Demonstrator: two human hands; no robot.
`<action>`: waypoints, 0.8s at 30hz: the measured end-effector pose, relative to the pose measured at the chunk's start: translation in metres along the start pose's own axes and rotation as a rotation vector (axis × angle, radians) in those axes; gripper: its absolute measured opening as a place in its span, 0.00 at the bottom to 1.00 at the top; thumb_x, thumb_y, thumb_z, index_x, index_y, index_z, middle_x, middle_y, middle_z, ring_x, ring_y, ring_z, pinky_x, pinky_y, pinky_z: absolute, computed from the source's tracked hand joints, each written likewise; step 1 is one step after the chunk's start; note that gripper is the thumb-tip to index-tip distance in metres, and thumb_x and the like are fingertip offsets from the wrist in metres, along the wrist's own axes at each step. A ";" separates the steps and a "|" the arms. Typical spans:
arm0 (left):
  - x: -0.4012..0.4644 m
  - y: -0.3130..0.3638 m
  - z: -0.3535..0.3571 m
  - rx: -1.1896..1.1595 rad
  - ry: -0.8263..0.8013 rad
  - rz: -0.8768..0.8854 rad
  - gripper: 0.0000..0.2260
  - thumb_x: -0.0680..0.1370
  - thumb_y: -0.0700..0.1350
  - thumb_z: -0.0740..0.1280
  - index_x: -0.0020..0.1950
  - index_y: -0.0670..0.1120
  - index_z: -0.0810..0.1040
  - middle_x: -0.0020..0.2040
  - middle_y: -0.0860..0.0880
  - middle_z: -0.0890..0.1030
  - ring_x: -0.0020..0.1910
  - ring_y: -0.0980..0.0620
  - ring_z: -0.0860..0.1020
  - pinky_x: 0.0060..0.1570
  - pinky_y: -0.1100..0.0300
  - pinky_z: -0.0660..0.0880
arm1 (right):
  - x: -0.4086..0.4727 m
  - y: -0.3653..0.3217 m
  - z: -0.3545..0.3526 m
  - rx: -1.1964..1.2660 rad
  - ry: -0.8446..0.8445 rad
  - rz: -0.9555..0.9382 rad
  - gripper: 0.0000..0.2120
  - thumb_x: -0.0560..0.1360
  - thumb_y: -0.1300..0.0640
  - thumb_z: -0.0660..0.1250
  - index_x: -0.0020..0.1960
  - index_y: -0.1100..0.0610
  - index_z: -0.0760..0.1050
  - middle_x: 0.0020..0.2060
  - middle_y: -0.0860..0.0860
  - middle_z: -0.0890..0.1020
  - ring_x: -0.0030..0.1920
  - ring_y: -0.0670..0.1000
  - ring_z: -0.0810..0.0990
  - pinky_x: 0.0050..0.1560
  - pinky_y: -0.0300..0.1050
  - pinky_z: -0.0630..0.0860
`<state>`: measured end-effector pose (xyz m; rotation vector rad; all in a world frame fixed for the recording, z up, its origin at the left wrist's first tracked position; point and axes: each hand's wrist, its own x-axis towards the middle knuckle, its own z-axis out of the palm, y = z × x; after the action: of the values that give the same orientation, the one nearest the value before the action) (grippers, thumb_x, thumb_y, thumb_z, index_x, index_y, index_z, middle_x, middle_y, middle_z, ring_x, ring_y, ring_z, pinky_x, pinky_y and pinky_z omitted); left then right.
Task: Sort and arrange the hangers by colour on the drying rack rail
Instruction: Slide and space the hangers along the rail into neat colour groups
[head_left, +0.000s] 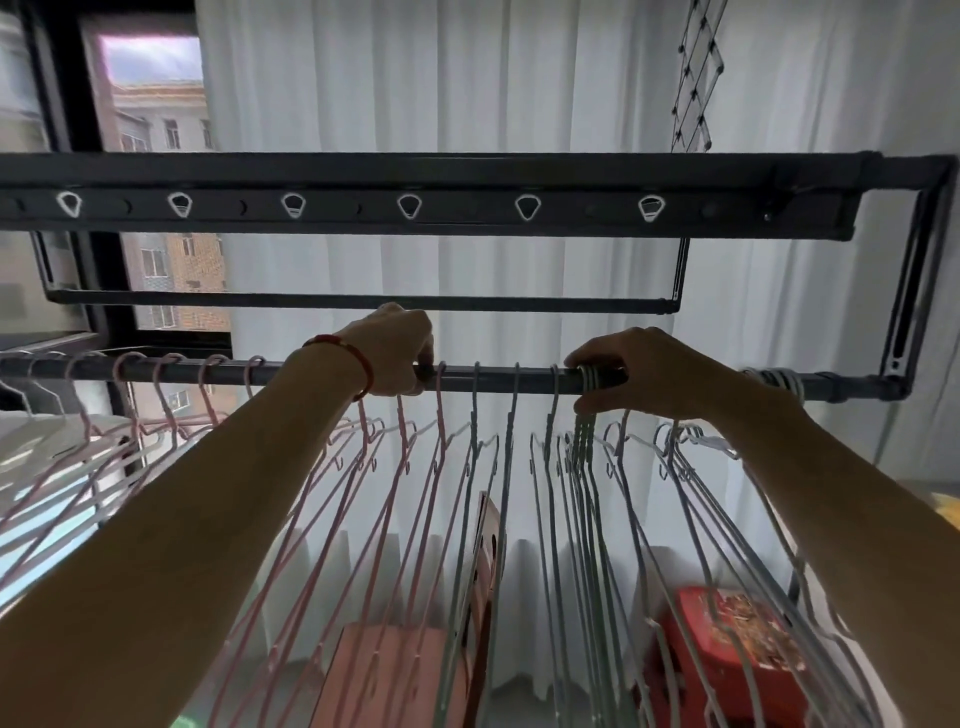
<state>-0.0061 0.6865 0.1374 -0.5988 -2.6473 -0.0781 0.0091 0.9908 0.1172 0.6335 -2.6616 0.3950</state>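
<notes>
Curtain (467, 93), white and pleated, fills the background behind everything; dark window frame (67, 104) at far left with buildings outside. Drying rack frame (415, 171) spans the view up top, dark metal, with a perforated bar (363, 208) carrying a row of teardrop holes, and a thinner bar (311, 300) below it. Rail (498, 376) runs horizontal left to right just under the hands, ending at a corner joint on the right. Hangers all hook over this rail, long axes hanging down and fanning toward the camera. Pink hangers (171, 384) sit on the left stretch, spaced apart; grey-blue hangers (475, 415) in the middle; white hangers (774, 379) bunched near the right end. Both forearms cross in front of the hanger bodies and hide part of them. Below, a pink stool (395, 670) and a red box (727, 649) on the floor, seen through the wires. Left hand (397, 348), red bracelet (348, 358) on the wrist, has fingers curled round the rail beside a pink hook. Right hand (623, 369) has fingers pressed together, pinching a tight cluster of pale hooks (589, 376) on the rail, thumb underneath.
</notes>
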 end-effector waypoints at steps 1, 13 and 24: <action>0.000 0.000 0.000 0.001 0.001 -0.004 0.10 0.74 0.43 0.75 0.55 0.44 0.84 0.53 0.46 0.82 0.59 0.48 0.76 0.53 0.58 0.73 | 0.000 0.000 0.000 0.001 0.001 -0.001 0.29 0.69 0.45 0.78 0.66 0.50 0.76 0.50 0.40 0.79 0.48 0.36 0.76 0.47 0.27 0.66; -0.003 0.003 -0.003 -0.016 -0.018 -0.037 0.12 0.74 0.41 0.75 0.57 0.44 0.84 0.56 0.45 0.81 0.57 0.48 0.77 0.50 0.60 0.70 | -0.005 0.003 -0.004 -0.031 0.007 -0.025 0.29 0.69 0.44 0.77 0.68 0.50 0.75 0.51 0.41 0.79 0.48 0.38 0.76 0.45 0.27 0.66; -0.002 0.032 -0.008 0.140 -0.047 0.049 0.26 0.73 0.53 0.73 0.65 0.39 0.75 0.63 0.42 0.75 0.69 0.43 0.66 0.65 0.48 0.72 | -0.010 0.006 -0.009 -0.031 0.004 -0.039 0.32 0.68 0.45 0.78 0.68 0.52 0.75 0.57 0.47 0.82 0.55 0.46 0.80 0.55 0.36 0.73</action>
<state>0.0122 0.7140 0.1423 -0.6249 -2.6542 0.1359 0.0174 1.0032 0.1202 0.6733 -2.6416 0.3429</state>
